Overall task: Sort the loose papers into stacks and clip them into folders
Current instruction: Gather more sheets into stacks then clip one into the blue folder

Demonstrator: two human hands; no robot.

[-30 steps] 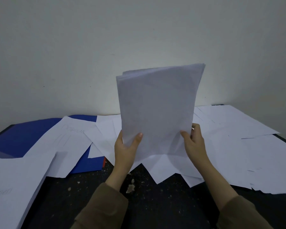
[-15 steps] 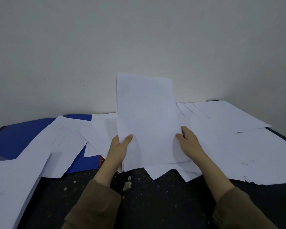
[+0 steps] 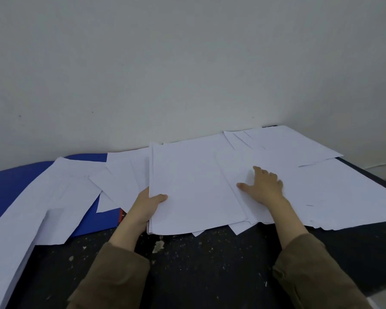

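A squared stack of white papers lies flat in the middle of the black table. My left hand grips the stack's left edge, thumb on top and fingers underneath. My right hand rests flat with spread fingers on a loose white sheet just right of the stack, holding nothing. More loose papers spread to the right, and others lie to the left, partly covering a blue folder.
The black table is speckled with pale flecks and a small paper scrap near the stack's front edge. A plain white wall stands right behind the table. The table's right edge drops off toward the floor.
The stack was held upright in both hands; it has been lowered flat onto the table. My right hand let go and moved right onto a loose sheet.
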